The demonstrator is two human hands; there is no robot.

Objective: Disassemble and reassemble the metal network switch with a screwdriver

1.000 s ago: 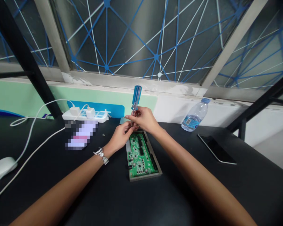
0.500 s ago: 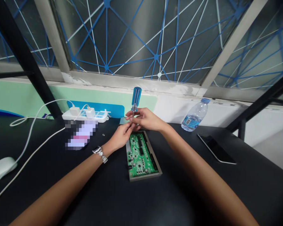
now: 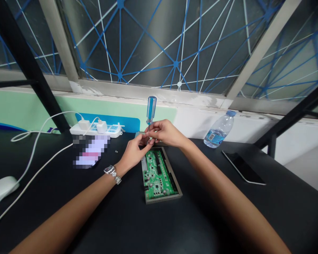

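Observation:
A screwdriver [image 3: 151,108] with a clear blue-and-white handle stands nearly upright above the far end of a green circuit board [image 3: 161,178] in a grey metal frame. Around its thin shaft the fingertips of my right hand [image 3: 163,133] are closed, just below the handle. My left hand [image 3: 134,152], with a silver watch [image 3: 112,173] at the wrist, pinches low on the same shaft. The screwdriver's tip is hidden behind my fingers, so I cannot tell what it touches.
A white power strip [image 3: 116,131] with plugs and cables lies at the back left. Nearby are tiny metal pieces [image 3: 116,151] and a blurred-out item [image 3: 92,151]. A white mouse-like object [image 3: 2,188] is far left. On the right are a water bottle [image 3: 218,129] and a phone [image 3: 243,167].
The screwdriver handle has shifted slightly left and up. My left hand's fingers have changed their position around the shaft, with the thumb now lower. The circuit board has stayed in place.

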